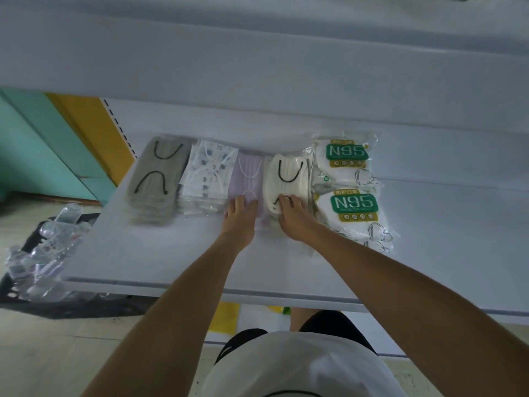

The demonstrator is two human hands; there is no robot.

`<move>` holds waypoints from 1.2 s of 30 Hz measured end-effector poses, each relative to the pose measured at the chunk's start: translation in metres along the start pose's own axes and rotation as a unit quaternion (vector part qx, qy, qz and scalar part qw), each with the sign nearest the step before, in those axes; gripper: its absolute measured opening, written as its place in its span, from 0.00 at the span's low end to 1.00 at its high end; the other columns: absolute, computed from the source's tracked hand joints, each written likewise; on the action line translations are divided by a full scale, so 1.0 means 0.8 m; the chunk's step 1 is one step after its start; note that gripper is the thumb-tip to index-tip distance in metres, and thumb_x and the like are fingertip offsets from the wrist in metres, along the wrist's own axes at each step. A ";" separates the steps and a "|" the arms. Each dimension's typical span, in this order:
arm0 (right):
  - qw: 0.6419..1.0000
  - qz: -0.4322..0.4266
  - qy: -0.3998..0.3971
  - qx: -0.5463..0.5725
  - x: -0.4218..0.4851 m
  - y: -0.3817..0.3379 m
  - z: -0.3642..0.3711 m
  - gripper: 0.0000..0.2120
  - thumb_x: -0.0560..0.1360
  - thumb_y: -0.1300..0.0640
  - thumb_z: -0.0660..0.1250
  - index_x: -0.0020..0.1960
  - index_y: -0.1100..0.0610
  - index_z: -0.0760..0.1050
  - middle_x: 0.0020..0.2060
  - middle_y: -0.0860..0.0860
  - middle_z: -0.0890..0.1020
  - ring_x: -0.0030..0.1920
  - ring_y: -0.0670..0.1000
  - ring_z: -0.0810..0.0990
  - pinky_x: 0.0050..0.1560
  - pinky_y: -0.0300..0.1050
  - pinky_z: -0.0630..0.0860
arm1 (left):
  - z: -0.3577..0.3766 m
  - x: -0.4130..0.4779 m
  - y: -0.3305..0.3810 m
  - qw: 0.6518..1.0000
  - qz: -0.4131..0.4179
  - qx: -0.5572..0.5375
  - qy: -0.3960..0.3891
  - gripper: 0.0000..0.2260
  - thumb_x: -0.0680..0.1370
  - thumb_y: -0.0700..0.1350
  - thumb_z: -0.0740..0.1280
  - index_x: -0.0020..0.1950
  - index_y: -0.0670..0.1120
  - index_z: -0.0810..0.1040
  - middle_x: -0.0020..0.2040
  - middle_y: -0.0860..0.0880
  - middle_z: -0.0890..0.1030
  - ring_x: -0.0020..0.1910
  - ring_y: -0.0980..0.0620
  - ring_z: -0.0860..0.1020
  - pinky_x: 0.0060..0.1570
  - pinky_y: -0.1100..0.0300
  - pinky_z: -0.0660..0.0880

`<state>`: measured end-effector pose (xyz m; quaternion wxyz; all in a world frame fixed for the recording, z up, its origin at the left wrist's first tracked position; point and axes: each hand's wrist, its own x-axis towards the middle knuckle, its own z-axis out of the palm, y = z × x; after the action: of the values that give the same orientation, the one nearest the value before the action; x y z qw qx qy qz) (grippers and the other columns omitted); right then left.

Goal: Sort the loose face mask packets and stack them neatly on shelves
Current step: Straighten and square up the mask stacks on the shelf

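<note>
Five stacks of mask packets lie in a row on the white shelf [160, 253]. From the left: grey masks with black loops [156, 179], patterned white masks [207, 173], lilac masks [248, 174], cream masks with black loops [287, 176], and two N95 packets [350, 181]. My left hand [242, 212] rests with straight fingers on the near end of the lilac stack. My right hand [293, 214] lies on the near end of the cream stack, fingers spread over it.
A black crate [65, 306] on the floor at the lower left holds several loose clear packets [48, 253]. A higher white shelf [257, 67] overhangs the back. A yellow upright [91, 130] and teal wall stand at the left.
</note>
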<state>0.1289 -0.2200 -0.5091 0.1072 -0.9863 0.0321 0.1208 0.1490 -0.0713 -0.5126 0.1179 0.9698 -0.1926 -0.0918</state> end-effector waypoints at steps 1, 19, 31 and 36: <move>1.000 0.015 0.004 0.004 0.002 -0.001 0.002 0.25 0.80 0.55 0.53 0.74 0.61 0.51 0.71 0.62 0.56 0.72 0.62 0.55 0.72 0.57 0.52 | 0.001 -0.001 0.002 1.000 -0.006 0.011 0.003 0.27 0.77 0.35 0.60 0.74 0.45 0.57 0.70 0.40 0.57 0.69 0.40 0.60 0.68 0.51 0.64; 0.993 0.079 -0.054 0.072 -0.003 -0.015 -0.010 0.57 0.64 0.32 0.70 0.76 0.54 0.38 0.74 0.60 0.37 0.74 0.60 0.35 0.73 0.57 0.42 | 0.007 -0.010 0.025 0.997 -0.068 0.015 0.015 0.31 0.78 0.40 0.65 0.75 0.42 0.51 0.76 0.39 0.46 0.75 0.39 0.49 0.71 0.51 0.58; 0.969 0.116 -0.021 0.215 -0.009 -0.004 -0.023 0.38 0.75 0.45 0.63 0.77 0.54 0.46 0.76 0.55 0.44 0.76 0.57 0.42 0.73 0.56 0.47 | 0.001 -0.021 0.024 0.991 0.065 0.095 -0.069 0.31 0.79 0.50 0.62 0.77 0.49 0.50 0.75 0.41 0.53 0.75 0.42 0.50 0.73 0.50 0.52; 0.976 0.031 0.079 0.199 -0.038 0.018 -0.027 0.29 0.76 0.57 0.60 0.74 0.58 0.55 0.75 0.58 0.50 0.75 0.57 0.47 0.72 0.53 0.53 | 0.009 0.009 0.046 0.986 0.057 0.147 -0.060 0.25 0.82 0.46 0.56 0.77 0.53 0.51 0.76 0.42 0.51 0.76 0.41 0.48 0.74 0.47 0.48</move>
<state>0.1029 -0.2373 -0.4839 0.2944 -0.9503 0.0948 0.0366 0.1409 -0.1084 -0.5106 -0.0332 0.9569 -0.2653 -0.1137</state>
